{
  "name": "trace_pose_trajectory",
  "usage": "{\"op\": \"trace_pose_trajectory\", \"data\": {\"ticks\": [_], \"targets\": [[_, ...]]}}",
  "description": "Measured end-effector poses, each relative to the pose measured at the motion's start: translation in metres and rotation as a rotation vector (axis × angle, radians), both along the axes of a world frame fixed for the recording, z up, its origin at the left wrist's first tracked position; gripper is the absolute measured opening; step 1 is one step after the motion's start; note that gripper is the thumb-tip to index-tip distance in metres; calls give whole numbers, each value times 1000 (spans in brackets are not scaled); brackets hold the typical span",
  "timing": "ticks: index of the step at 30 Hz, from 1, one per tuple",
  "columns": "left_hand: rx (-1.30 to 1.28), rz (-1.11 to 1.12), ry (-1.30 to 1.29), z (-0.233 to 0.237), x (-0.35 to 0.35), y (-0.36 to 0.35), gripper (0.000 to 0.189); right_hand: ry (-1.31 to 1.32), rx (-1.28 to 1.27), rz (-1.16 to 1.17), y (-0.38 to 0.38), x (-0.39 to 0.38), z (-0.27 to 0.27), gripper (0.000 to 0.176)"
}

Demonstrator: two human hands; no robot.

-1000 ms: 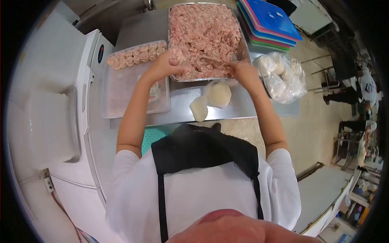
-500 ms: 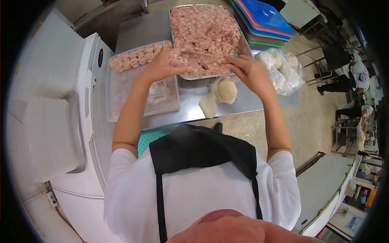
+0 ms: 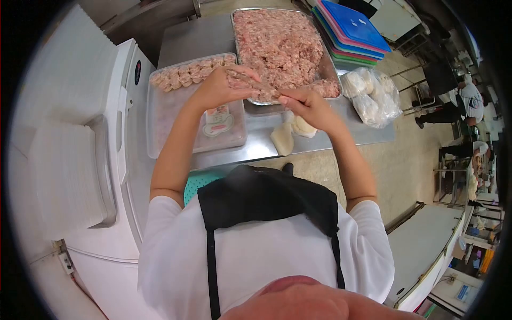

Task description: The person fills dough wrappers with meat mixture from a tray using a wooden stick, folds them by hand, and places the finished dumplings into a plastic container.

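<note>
My left hand (image 3: 217, 89) is cupped, fingers curled round some minced meat; whether a wrapper lies under it is hidden. In my right hand (image 3: 308, 105) is the end of a flat, meat-smeared spatula (image 3: 255, 81), whose blade reaches over to the left palm. Both hands are at the near edge of a metal tray (image 3: 330, 68) heaped with pink minced meat (image 3: 277, 45). Pale round wrappers (image 3: 282, 140) lie on the steel table just below the right hand. Left of the tray, rows of filled dumplings (image 3: 184, 74) sit on a translucent plastic container (image 3: 170, 120).
A clear bag of pale rounds (image 3: 370, 96) rests on the table's right side. Behind it are stacked coloured lids or boards (image 3: 354, 29). A white fridge (image 3: 125, 106) stands left. People (image 3: 472, 101) are farther off at the right.
The spatula has come away from the meat tray toward my left palm and tilts more. My right hand has moved left and down. The view has shifted slightly.
</note>
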State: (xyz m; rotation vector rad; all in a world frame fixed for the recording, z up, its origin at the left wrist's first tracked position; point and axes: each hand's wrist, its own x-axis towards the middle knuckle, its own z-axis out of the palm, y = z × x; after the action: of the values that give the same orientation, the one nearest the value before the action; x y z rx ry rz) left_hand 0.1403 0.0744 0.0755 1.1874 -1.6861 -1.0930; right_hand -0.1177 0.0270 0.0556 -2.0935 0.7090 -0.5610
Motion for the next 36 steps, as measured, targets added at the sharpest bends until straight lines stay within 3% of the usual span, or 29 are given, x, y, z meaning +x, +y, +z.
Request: {"op": "trace_pose_trajectory", "data": {"ticks": [3,6,9,10,13,14,17,21,24,27,30,33,36], "targets": [[-186,-74,-279,-8,15,-4,27,57,-176,-7,1,7,-2,28],[-127,66,-336,-20,22,-3,34,260,-418,-68,-17,-3,16,24],[-72,114,-377,-25,30,-6,41,184,-617,-219,15,8,42,22],[-83,120,-381,-21,30,-5,42,59,-666,-207,15,14,27,20],[-106,158,-358,-22,32,-1,43,127,-640,-175,4,18,16,20],[-115,197,-324,-43,41,-4,44,204,-584,-173,3,12,28,21],[-83,143,-161,-25,39,5,45,150,-472,-222,17,12,58,22],[52,136,-165,-13,44,9,54,124,-498,-159,24,29,15,22],[47,347,-109,-35,57,15,54,112,-372,-154,14,31,1,23],[-170,282,-423,-49,116,29,51,59,-296,-263,14,5,-13,24],[119,561,-532,-44,162,49,45,-31,-164,-375,7,-37,-49,26],[-234,657,-932,-70,202,61,39,-96,108,-510,15,-73,-69,28],[-137,845,-953,-74,195,64,37,-144,353,-630,31,-94,-74,29]]}}
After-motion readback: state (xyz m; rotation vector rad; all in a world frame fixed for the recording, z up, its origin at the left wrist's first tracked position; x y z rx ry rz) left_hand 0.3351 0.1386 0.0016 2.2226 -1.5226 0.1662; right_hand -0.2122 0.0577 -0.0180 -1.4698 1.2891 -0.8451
